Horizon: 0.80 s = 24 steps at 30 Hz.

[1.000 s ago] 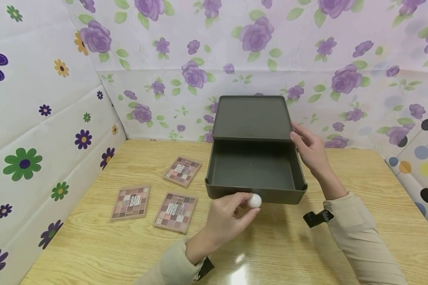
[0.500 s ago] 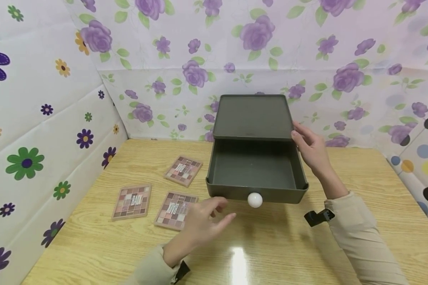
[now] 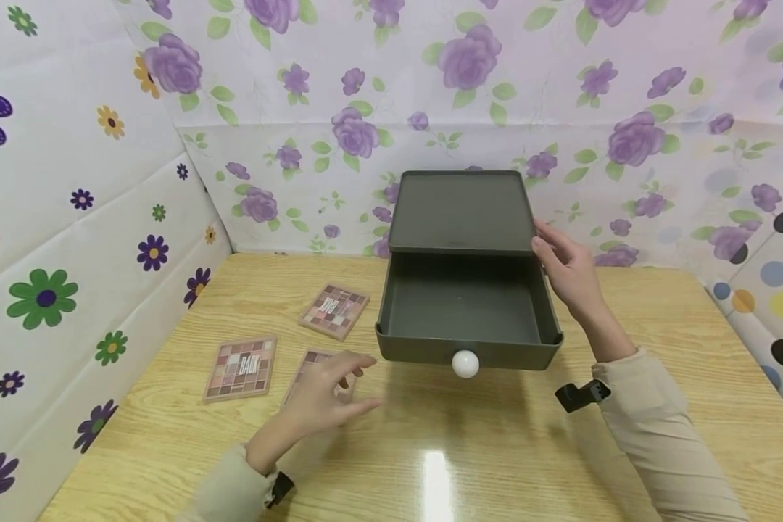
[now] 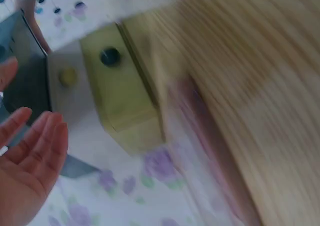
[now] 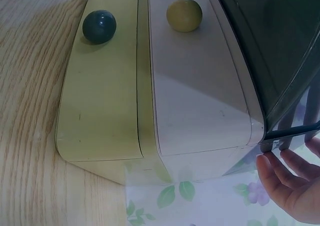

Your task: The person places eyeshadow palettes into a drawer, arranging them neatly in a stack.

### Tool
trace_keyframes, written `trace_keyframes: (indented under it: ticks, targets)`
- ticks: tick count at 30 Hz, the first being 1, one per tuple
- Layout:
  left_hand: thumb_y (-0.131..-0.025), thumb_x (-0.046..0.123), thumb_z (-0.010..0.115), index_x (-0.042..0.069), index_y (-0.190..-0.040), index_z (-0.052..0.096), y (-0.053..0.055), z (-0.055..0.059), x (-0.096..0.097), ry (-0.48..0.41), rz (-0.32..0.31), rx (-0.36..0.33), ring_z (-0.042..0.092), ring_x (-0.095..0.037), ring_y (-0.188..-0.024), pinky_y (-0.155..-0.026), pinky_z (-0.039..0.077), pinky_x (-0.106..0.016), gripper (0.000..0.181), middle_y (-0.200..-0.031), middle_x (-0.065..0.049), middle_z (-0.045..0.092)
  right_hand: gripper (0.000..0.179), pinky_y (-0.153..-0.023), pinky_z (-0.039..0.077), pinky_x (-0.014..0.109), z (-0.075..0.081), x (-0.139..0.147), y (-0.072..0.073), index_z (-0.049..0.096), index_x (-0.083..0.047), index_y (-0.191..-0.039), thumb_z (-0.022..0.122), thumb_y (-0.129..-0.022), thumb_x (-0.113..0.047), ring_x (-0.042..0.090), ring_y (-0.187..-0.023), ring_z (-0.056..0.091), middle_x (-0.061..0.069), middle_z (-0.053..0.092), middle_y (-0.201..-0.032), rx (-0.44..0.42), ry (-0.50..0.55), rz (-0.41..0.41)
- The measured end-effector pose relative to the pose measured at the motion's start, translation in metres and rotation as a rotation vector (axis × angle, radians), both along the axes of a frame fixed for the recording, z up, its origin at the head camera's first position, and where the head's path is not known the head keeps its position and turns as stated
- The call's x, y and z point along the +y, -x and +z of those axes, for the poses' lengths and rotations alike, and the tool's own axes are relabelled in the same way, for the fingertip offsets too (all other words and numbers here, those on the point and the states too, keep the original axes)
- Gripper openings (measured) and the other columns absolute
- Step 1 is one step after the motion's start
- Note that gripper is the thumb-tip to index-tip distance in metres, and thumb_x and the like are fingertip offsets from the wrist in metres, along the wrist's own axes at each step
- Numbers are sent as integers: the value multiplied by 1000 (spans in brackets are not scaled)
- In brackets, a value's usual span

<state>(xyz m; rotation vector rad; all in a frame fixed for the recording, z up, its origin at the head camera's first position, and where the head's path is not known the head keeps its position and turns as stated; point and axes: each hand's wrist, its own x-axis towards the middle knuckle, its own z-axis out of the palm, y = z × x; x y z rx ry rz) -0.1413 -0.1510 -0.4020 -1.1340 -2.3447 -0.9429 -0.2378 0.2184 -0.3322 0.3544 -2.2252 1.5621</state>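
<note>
A dark grey-green drawer (image 3: 463, 301) is pulled out at the top of a drawer unit, with a white round knob (image 3: 465, 364) on its front. My right hand (image 3: 569, 272) rests against the unit's upper right side; in the right wrist view its fingertips touch the dark side wall. My left hand (image 3: 322, 395) hovers over the nearest eyeshadow palette (image 3: 307, 366), fingers extended and thumb apart, holding nothing. It partly hides that palette. Two more palettes, one marked BACK (image 3: 240, 368) and one farther back (image 3: 335, 312), lie flat left of the unit.
Under the dark drawer, the right wrist view shows a white drawer (image 5: 200, 85) with a yellow knob and a yellow-green drawer (image 5: 102, 100) with a dark knob, both shut. The unit stands on a wooden table (image 3: 496, 449), before flowered cloth walls (image 3: 287, 87).
My left hand has let go of the white knob and moved left and down to the nearest palette. The drawer stays pulled out. My right hand has kept its place.
</note>
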Motion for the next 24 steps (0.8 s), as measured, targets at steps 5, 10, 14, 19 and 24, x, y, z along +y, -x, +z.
trace_keyframes:
  ticks: [5, 10, 14, 19, 24]
  targets:
    - [-64, 22, 82, 1, -123, 51, 6, -3, -22, 70, 19, -144, 58, -24, -93, -69, 51, -31, 70, -117, -11, 58, 42, -63, 45, 11, 1, 0, -1, 47, -3, -132, 49, -94, -21, -3, -84, 53, 24, 50, -124, -2, 1, -3]
    - [-62, 29, 83, 8, -131, 45, 10, -7, -39, 158, 73, -265, 50, -27, -110, -86, 46, -43, 82, -129, -9, 49, 42, -64, 45, 11, 2, 0, -1, 47, -3, -132, 49, -94, -21, -4, -86, 53, 24, 50, -125, -2, -4, 1]
    - [-58, 32, 85, 13, -134, 42, 16, -9, -52, 208, 106, -364, 41, -29, -120, -94, 37, -52, 89, -134, -9, 44, 42, -64, 45, 11, 2, 0, -1, 47, -3, -132, 49, -94, -21, -5, -86, 53, 24, 50, -125, -5, -5, -3]
    - [-57, 35, 85, 12, -135, 40, 26, -14, -68, 221, 91, -450, 37, -33, -121, -95, 32, -58, 94, -135, -11, 41, 43, -65, 45, 11, 1, 0, -1, 47, -2, -132, 49, -94, -22, -5, -87, 53, 24, 50, -125, -8, -4, -10]
    - [-57, 35, 85, 8, -136, 39, 39, -22, -83, 263, 19, -449, 36, -35, -121, -96, 30, -58, 95, -134, -12, 42, 43, -65, 45, 11, 1, 0, 0, 47, -2, -131, 49, -94, -23, -5, -87, 53, 24, 51, -125, -11, -13, -17]
